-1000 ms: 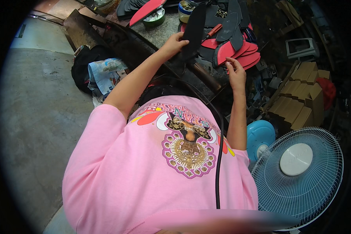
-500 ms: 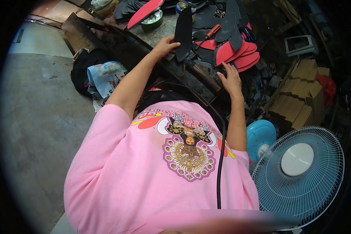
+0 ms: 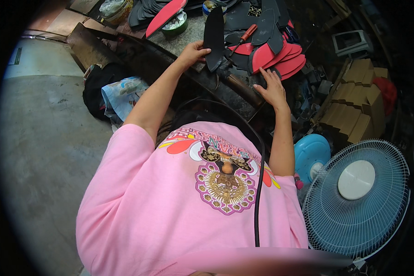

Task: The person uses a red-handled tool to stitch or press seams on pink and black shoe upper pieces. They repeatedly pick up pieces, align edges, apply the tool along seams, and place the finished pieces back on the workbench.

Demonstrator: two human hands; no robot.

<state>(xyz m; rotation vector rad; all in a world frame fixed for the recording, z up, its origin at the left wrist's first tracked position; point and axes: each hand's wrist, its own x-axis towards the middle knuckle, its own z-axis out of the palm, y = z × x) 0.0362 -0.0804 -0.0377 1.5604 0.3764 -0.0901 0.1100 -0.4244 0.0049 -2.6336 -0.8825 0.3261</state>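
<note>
My left hand [image 3: 194, 51] grips the lower edge of a long black sole-shaped piece [image 3: 214, 34] that stands up from the workbench [image 3: 195, 34]. My right hand [image 3: 273, 87] lies flat with its fingers spread at the bench's near edge. Its fingertips are just below a fan of red sole pieces [image 3: 280, 60]. It holds nothing. More black sole pieces [image 3: 257, 20] and a red-handled tool [image 3: 246, 34] lie behind the red ones. My pink shirt fills the lower middle of the view, with a black cable [image 3: 258, 184] running down it.
A green tin [image 3: 175, 25] and a long red sole [image 3: 163, 16] sit at the bench's left. Stacked cardboard boxes [image 3: 359, 101], a light blue fan [image 3: 356, 198] and a blue round lid [image 3: 312, 154] stand at my right. A black bag and printed sack [image 3: 124, 94] lie left, on grey concrete floor [image 3: 41, 152].
My right hand has lowered and flattened onto the bench edge, fingers spread. My left hand keeps hold of the black piece, which has tilted slightly.
</note>
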